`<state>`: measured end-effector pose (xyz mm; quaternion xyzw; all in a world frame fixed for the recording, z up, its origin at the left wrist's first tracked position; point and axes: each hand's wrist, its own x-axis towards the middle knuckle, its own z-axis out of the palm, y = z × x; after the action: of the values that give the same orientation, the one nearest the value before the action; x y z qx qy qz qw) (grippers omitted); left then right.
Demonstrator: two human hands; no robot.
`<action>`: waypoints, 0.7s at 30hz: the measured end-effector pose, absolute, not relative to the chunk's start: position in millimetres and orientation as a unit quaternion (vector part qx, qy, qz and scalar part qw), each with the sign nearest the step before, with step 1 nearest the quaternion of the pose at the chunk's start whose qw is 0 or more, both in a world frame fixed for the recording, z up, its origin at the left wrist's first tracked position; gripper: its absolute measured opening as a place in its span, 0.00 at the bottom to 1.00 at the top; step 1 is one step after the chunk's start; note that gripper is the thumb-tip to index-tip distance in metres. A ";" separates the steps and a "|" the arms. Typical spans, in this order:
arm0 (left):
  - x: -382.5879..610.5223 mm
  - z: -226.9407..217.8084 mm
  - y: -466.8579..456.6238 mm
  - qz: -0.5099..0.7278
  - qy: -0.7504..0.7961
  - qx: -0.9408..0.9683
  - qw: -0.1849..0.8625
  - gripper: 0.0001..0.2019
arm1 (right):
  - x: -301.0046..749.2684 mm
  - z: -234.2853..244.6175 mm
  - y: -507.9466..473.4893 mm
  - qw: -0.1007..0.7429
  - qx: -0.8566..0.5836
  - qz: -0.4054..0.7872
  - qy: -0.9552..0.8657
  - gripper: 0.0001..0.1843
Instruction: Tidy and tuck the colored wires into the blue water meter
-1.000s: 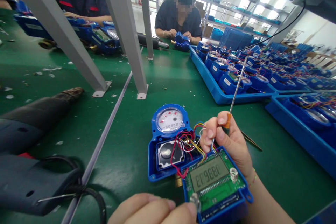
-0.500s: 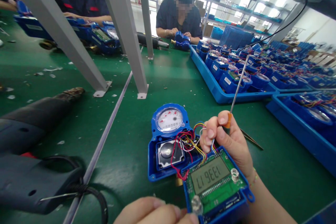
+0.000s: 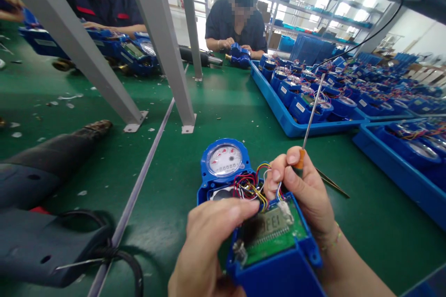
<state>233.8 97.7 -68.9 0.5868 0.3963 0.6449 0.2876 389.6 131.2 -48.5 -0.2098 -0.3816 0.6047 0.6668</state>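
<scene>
My left hand (image 3: 205, 241) is closed on the near-left side of a blue display box (image 3: 278, 278), its fingers reaching over the edge by the wires. In the box lie a green circuit board (image 3: 296, 232) and an LCD (image 3: 270, 225), partly covered by that hand. My right hand (image 3: 310, 195) grips a screwdriver (image 3: 312, 118) with an orange handle part, its shaft pointing up and away. Its fingertips also touch the wires (image 3: 279, 190) at the box's far edge. Behind sits the opened blue water meter (image 3: 225, 160), dial lid raised, its base partly hidden by my left hand.
Gold tweezers (image 3: 332, 182) lie right of my right hand. A dark heat gun (image 3: 45, 171) is at left, beside a metal strip (image 3: 139, 181) and grey posts (image 3: 170, 51). Blue trays (image 3: 289, 125) of meters stand at right. Two co-workers (image 3: 237, 23) sit across the green table.
My left hand has come up and over the display box's left side. The box has tilted, showing more of its near wall. The screwdriver and right hand have shifted slightly left.
</scene>
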 end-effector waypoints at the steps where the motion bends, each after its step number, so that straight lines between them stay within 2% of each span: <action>1: 236.8 -65.4 95.9 0.642 0.396 0.573 0.322 0.28 | 389.3 -48.5 130.9 0.669 -0.208 0.601 -0.386 0.09; 3: 239.6 -57.0 94.3 0.639 0.434 0.520 0.365 0.26 | 388.3 -49.3 129.6 0.673 -0.215 0.585 -0.399 0.08; 7: 235.9 -41.2 104.7 0.651 0.545 0.292 0.441 0.25 | 383.9 -51.2 124.9 0.672 -0.244 0.544 -0.439 0.07; 10: 232.4 -34.9 116.4 0.646 0.562 0.188 0.481 0.19 | 380.8 -51.8 121.5 0.668 -0.264 0.529 -0.452 0.06; 13: 232.8 -32.6 121.3 0.675 0.546 0.171 0.465 0.16 | 380.1 -52.2 119.6 0.664 -0.268 0.523 -0.461 0.07; 21: 237.3 -29.7 117.2 0.688 0.493 0.197 0.495 0.15 | 381.8 -54.4 118.4 0.669 -0.291 0.499 -0.468 0.06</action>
<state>237.3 117.2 -29.7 0.1969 0.4932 0.6877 0.4951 381.8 118.4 -54.4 -0.2907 -0.4681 0.4993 0.6687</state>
